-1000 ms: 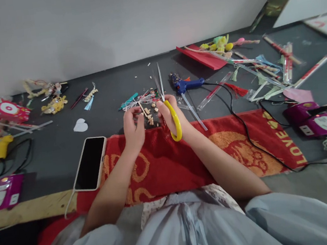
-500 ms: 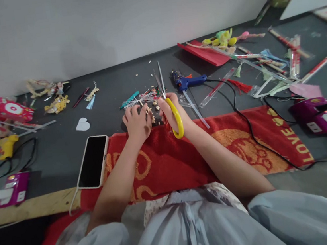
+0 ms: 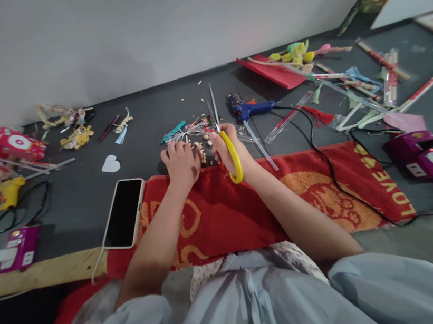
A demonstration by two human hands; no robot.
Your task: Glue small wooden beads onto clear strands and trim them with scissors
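My right hand grips a pair of scissors with yellow handles. The slightly parted blades point up and away over the desk. Left of it, my left hand is bent over the desk with curled fingers, and whatever is between them is hidden. Small pale wooden pieces lie between my two hands. Just beyond my left fingertips spread thin white strands, beside a teal tool. A blue glue gun rests to the right of the scissors.
A red towel lies under my forearms, with a phone at its left edge. The glue gun's black cord crosses the towel toward a purple power box. Wrapped sticks and red paper lie far right.
My left fingers have curled in closer together, and the thin stick that showed by them is no longer visible there. The scissors stay nearly in place, with the view shifted slightly.
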